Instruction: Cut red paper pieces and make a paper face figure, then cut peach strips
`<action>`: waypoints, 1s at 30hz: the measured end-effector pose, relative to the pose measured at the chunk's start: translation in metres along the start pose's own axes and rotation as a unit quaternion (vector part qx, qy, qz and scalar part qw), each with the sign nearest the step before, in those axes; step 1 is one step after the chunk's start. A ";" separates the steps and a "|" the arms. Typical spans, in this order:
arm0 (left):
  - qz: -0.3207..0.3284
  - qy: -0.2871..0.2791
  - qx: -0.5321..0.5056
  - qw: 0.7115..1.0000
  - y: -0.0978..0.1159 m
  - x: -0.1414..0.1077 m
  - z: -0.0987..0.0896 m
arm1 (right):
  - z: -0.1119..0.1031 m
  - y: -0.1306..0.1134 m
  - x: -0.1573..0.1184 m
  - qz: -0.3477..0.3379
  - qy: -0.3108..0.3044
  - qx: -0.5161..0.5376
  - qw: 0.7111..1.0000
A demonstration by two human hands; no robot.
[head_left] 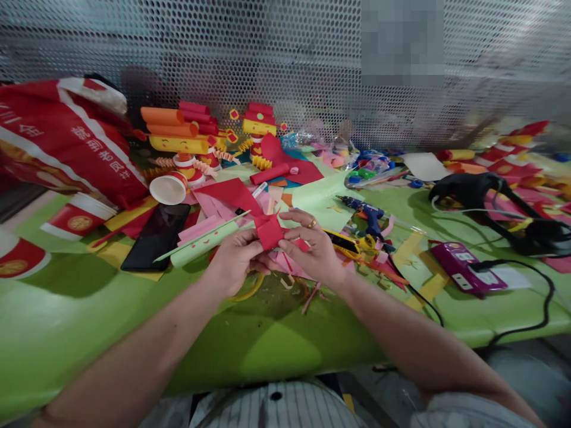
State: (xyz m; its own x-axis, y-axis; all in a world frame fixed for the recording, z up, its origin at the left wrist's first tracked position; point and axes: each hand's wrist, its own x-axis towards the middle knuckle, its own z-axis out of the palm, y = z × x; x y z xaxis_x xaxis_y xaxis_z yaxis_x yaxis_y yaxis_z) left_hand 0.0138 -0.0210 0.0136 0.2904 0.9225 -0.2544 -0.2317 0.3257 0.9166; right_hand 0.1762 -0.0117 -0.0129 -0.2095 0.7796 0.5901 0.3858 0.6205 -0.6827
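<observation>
Centrally, red paper piece (269, 232): small, squarish, w/ a narrow pointed bit near its top; held up btwn both hands, over the scraps at mid-table. Can't tell if it's folded or layered.
Left hand (241, 255): thumb + fingers pinching the piece at its lower L side.
Right hand (312, 244): thumb at the lower R corner, fingers bent alongside; also gripping the piece. Ring on one finger.
Edges: prob. best lined up before any pressing; thin paper likely skews if the hands pull unevenly.
Thumbs: a light, even pinch should do; L hand steady while R thumb smooths outward wd prob. give a crisp line. Too hard a squeeze cd crumple it.
Just behind: larger red sheet (234, 195); can't tell if it touches the piece.
L of hands: pale green roll (205, 244) w/ small face marks, then black phone (156, 236) & white-mouthed paper cup (168, 188) on its side.
R of hands: yellow-&-black tool (342, 244); beyond it, blue glue gun (366, 209), nose pointing L. Tip may be hot, so wrist is best kept clear.
Far R: purple power strip (466, 267), black cable plugged in.
Back: yellow-faced paper figure (178, 144) & others, before perforated metal screen (267, 47).
Under all: green tabletop (89, 309).
</observation>
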 end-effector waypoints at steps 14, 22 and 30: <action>0.009 -0.010 -0.026 1.000 -0.002 -0.007 0.005 | 0.007 -0.005 -0.001 0.060 0.061 0.025 0.996; 0.035 -0.006 0.036 0.999 -0.004 -0.007 0.007 | 0.007 -0.003 0.001 0.050 0.052 -0.035 0.997; 0.041 0.028 0.011 0.999 -0.006 -0.005 0.007 | 0.010 -0.006 0.001 0.117 0.053 0.041 0.991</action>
State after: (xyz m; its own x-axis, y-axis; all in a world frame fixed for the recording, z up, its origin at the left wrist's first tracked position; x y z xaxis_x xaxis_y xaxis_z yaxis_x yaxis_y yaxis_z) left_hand 0.0199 -0.0290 0.0116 0.2194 0.9561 -0.1944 -0.2317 0.2446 0.9415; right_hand 0.1653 -0.0139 -0.0127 -0.0247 0.8926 0.4502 0.3382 0.4313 -0.8365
